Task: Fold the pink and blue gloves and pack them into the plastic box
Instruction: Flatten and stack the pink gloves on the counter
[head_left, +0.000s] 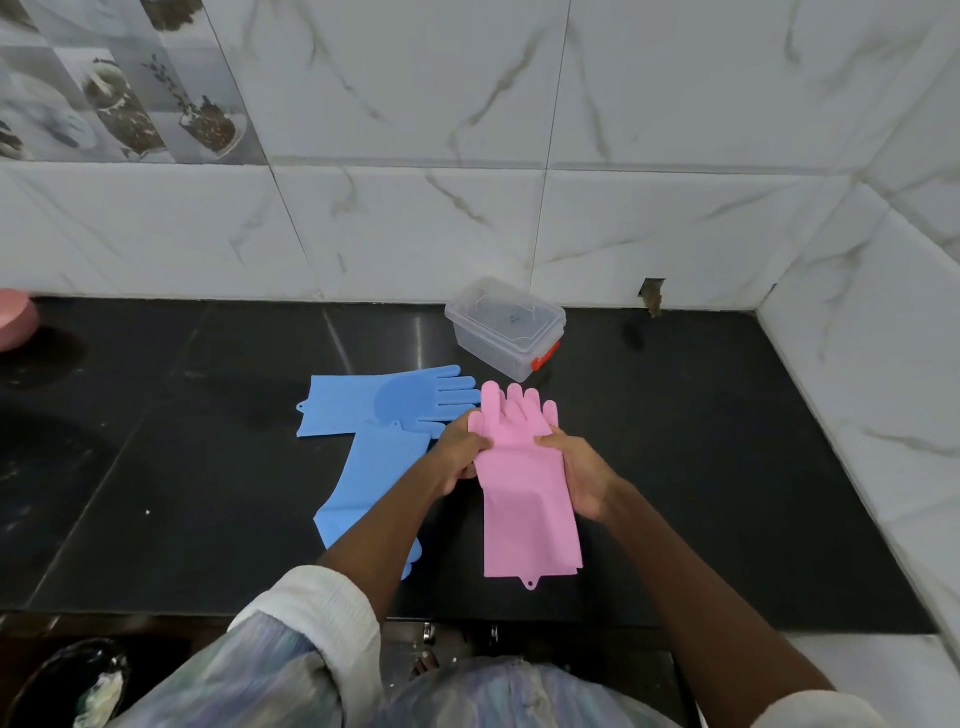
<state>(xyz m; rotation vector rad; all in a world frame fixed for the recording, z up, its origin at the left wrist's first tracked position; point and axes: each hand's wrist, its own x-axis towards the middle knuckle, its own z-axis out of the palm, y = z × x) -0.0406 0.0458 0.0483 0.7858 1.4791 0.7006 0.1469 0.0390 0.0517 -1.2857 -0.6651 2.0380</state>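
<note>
**Pink pair squared up, fold about to begin**

The step in hand looks like the first one: getting the pink gloves (524, 483) lined up before folding. They appear stacked one on the other, lying flat on the black table (727, 467) just in front of the plastic box (505, 327), fingers pointing toward the box and cuffs toward the person. The left hand (460, 457) pinches the pink edge at the palm on the side away from the box's red latch, thumb on top; the right hand (582, 475) has its grip pressed onto the opposite edge, fingertips closed on the rubber.

The blue gloves (374, 431) lie untouched, beside the pink pair and in front of the box to its left, one crossing over the other. The box sits against the wall with its lid seemingly on and the latch (545, 356) facing the gloves.

Next, I judge, the finger end must be brought over toward the cuffs, or the cuffs up, and pressed flat, since silicone tends to spring back. The box lid needs opening before anything goes in.
</note>
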